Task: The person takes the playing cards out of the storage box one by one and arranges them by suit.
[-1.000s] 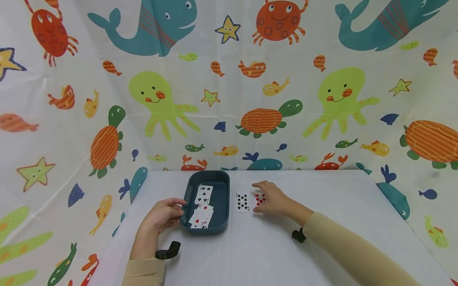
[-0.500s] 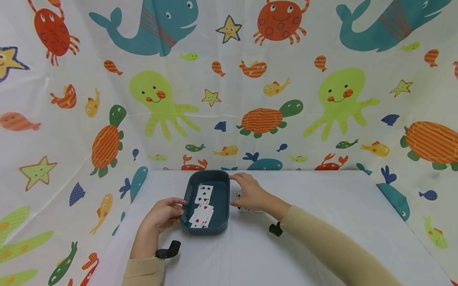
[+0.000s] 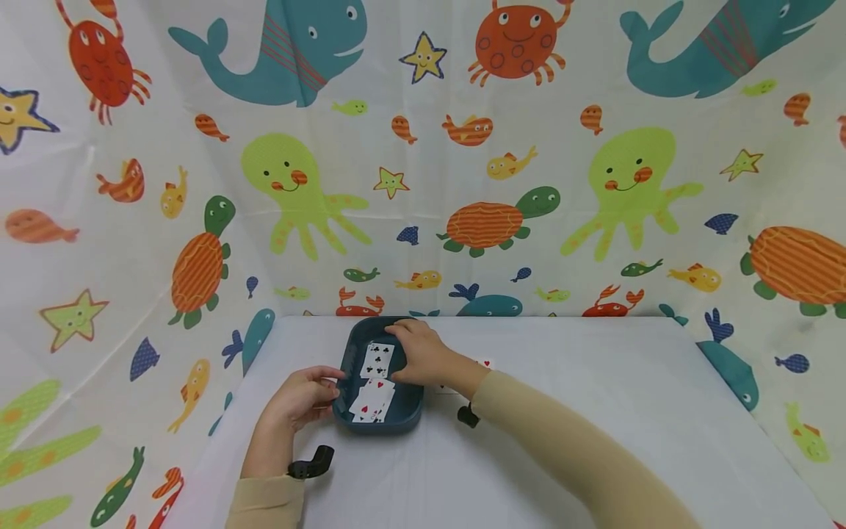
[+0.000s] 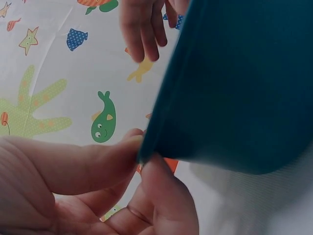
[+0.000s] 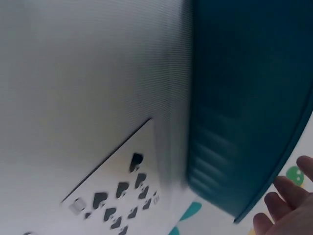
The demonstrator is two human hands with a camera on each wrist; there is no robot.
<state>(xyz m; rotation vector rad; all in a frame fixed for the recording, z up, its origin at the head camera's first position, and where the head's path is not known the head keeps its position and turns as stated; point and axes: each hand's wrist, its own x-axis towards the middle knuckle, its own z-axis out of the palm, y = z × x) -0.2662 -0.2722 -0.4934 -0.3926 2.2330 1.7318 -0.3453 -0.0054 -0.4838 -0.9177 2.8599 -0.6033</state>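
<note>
One ten of spades (image 5: pixel 126 193), in head view, hides mostly behind our right hand (image 3: pixel 421 355), fingers apart; our left hand (image 3: pixel 304 397) pinches the teal tray's rim (image 3: pixel 380 428).

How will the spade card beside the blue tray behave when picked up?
The spade card looks thin, so it's probably light and bendy. It lies flat on the white tabletop, so its edge may be hard to get under. Being flat, it would likely slide, not roll, if pushed.
</note>
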